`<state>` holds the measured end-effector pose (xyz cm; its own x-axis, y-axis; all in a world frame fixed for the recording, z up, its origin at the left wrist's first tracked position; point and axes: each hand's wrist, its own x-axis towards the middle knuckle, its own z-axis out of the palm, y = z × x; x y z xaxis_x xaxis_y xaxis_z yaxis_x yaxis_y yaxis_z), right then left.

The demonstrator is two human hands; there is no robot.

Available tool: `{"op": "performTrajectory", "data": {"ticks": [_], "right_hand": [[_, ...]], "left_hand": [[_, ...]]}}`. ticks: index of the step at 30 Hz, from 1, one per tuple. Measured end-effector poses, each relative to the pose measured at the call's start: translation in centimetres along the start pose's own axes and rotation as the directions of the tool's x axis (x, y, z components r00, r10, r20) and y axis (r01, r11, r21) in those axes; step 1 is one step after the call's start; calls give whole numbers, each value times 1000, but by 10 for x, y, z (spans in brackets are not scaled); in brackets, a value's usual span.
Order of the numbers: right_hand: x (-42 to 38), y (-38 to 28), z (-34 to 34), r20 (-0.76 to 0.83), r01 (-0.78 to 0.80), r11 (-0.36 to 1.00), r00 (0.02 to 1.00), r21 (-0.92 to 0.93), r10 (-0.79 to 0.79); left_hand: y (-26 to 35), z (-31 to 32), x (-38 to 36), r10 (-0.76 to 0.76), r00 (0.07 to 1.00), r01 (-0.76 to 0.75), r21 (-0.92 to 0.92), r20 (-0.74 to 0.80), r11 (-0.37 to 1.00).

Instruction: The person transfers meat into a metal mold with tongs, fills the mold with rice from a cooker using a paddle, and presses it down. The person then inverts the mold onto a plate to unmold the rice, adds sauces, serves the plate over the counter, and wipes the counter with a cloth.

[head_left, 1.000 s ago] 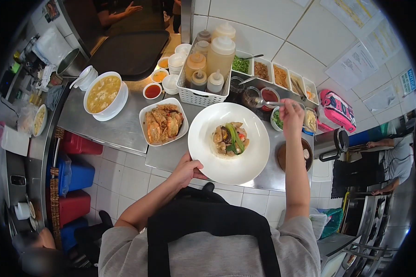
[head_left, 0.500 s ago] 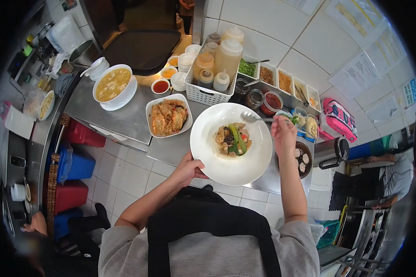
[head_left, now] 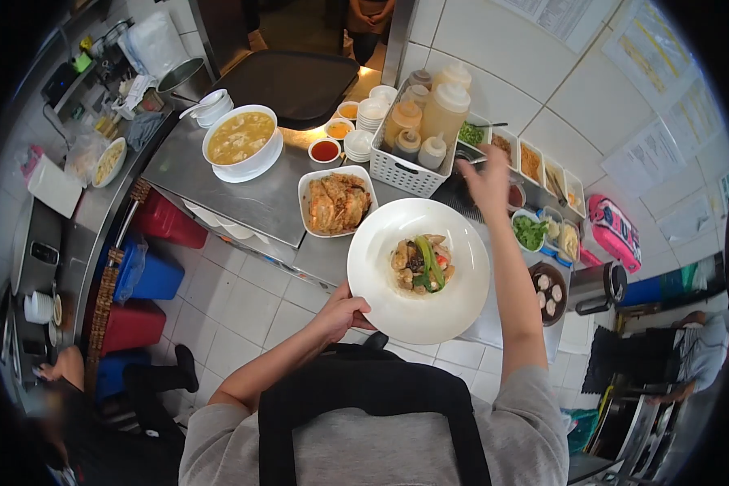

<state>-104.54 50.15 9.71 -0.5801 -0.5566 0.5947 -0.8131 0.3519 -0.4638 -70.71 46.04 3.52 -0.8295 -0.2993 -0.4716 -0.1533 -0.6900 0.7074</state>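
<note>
My left hand grips the left rim of a wide white plate, thumb on top, and holds it up in front of the counter. In its centre lies a mound of cooked food with pale meat pieces and green leafy stalks. My right hand is stretched past the plate, over the jars beside the squeeze bottles. Motion blurs its fingers, and I cannot make out whether they hold anything. A bowl of green leaves sits to the right of that forearm.
On the counter stand a soup bowl, a square bowl of fried food, red sauce and a basket of squeeze bottles. Dumplings lie in a round container at right. Other people stand at both sides and beyond the opening.
My right hand has moved from the plate's right side up toward the jars; the spoon it held over the plate no longer shows there. The view has shifted; my left hand still holds the plate.
</note>
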Motion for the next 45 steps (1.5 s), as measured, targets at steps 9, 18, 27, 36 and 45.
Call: {"op": "performTrajectory", "data": {"ticks": [9,18,27,36,45], "right_hand": [[4,-12,79,-101,-197,962,978,-187,181],[-12,-78,-104,-129,-1,940,990,340,48],[-110,-111,-141,796,282,899,595,-335,110],[-98,-110,-143,674,361,736,719,-572,171],[-128,-50,-168,715,-221,943,615,-247,332]], "left_hand": [[1,-31,-4,-132,987,123,109,87,986],[15,-30,4,-137,977,111,159,162,981],[19,-16,23,-131,963,89,180,234,980],[10,-6,26,-107,972,71,173,210,982],[6,5,42,-147,960,103,188,238,977]]}}
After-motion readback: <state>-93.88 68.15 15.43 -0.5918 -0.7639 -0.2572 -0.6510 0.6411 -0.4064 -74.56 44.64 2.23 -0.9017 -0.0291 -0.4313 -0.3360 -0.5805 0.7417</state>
